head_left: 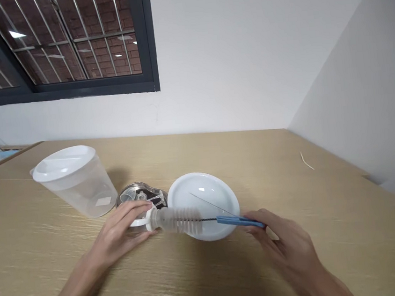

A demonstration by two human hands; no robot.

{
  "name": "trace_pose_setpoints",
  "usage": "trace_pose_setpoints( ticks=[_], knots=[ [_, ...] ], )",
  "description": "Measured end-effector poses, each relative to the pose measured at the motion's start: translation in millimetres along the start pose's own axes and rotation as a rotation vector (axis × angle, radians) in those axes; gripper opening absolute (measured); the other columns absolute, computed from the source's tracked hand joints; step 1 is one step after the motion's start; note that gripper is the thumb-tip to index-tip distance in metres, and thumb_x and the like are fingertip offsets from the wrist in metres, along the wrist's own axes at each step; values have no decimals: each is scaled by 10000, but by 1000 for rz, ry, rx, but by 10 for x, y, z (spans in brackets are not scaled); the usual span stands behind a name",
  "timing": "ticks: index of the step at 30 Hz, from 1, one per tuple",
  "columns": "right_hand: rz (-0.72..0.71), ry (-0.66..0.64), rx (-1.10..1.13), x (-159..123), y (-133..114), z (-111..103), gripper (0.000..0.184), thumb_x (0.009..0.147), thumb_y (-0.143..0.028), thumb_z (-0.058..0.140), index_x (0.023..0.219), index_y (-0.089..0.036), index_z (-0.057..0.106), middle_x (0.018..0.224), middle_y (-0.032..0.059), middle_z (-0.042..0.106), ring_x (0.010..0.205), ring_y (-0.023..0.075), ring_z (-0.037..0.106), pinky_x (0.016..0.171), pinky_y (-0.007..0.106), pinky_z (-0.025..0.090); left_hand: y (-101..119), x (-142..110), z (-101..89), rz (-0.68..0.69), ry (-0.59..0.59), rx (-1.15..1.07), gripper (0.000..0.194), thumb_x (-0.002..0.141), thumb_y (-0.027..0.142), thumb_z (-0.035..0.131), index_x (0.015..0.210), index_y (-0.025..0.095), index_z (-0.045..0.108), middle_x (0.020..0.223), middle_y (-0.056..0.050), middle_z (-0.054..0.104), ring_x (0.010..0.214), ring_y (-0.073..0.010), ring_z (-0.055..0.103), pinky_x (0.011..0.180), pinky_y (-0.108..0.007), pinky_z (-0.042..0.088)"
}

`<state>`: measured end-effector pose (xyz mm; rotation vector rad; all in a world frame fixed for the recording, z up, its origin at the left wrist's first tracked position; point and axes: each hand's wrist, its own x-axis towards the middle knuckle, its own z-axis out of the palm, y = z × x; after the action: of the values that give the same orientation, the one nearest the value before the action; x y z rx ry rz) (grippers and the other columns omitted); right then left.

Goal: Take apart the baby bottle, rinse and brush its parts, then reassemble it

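The left hand (118, 232) has its fingers (129, 209) closed around a clear vessel with a white collar (150, 220), held sideways above the near edge of a metal tray. The right hand (289, 246) grips the blue handle (240, 221) of a brush between thumb and fingers. The brush's pale bristles (187, 220) meet the vessel at its collar end and extend right, over the white bowl (177, 187); blur and see-through material prevent telling how deep the tip sits. A thin wire (206, 202) runs alongside, up and left from the handle. Progress, as judged: brushing is engaged but not complete, since both items remain in hand and much of the bristle length appears outside the collar. Whether the loose clear parts (142, 196) in the metal tray (148, 186) have been brushed cannot be determined. They lie just beyond the left hand, with the tray left of the bowl. Farther left, a lidded translucent pitcher (85, 188) stands on the bench (144, 285). A small pale strip (305, 161) lies at far right, well apart. A barred window (147, 40) is set in the far wall at left.
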<state>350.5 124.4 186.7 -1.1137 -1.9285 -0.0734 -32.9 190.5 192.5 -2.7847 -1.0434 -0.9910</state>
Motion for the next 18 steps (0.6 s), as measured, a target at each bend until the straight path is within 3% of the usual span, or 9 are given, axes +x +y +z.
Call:
trace_pose_setpoints(
  ticks=[1,5,7,9,11,14,18],
  knots=[
    [-3,4,-24,4,-8,-11,96,998,-218,532,1007,-249,622,629,-59,626,471,89,555,418,182,416,9,-2,-1,2,-3,10,499,877,238,755,1339,226,568,1292,-101,677,1210,-246,638,990,-385,543],
    [56,-36,-53,14,-35,-5,296,1039,-286,449,766,-236,551,482,-80,455,368,87,417,376,214,342,41,5,-6,13,-15,44,496,890,250,743,1348,226,553,1285,-105,678,1204,-249,639,978,-398,545],
    [118,-94,-22,6,-29,28,269,1046,-276,429,816,-235,562,505,-79,478,385,87,444,379,202,358,39,8,-3,12,-20,58,491,895,264,736,1348,227,550,1279,-108,680,1191,-254,645,963,-407,551],
    [169,-105,8,-8,-13,68,125,1032,-285,473,1025,-226,584,583,-70,559,441,96,518,414,193,421,27,10,1,1,-31,75,481,902,279,728,1347,228,550,1276,-112,680,1179,-260,651,953,-417,554],
    [167,-44,6,-20,5,97,242,994,-293,562,1221,-217,528,644,-62,598,494,108,567,459,200,476,14,11,3,-11,-31,72,481,900,290,729,1344,228,552,1270,-113,684,1170,-263,656,948,-416,557],
    [52,37,-27,-18,17,91,230,956,-206,618,1173,-236,548,734,-34,647,541,103,597,515,204,508,3,9,0,-29,-18,34,489,887,296,743,1336,227,561,1261,-110,691,1168,-261,659,951,-404,557],
    [-54,49,-50,9,15,16,213,962,-138,577,1156,-227,569,875,21,726,628,109,663,564,193,539,-1,2,-2,-30,-37,-3,520,887,291,742,1363,217,547,1275,-108,685,1181,-253,654,970,-389,553]
  ],
)
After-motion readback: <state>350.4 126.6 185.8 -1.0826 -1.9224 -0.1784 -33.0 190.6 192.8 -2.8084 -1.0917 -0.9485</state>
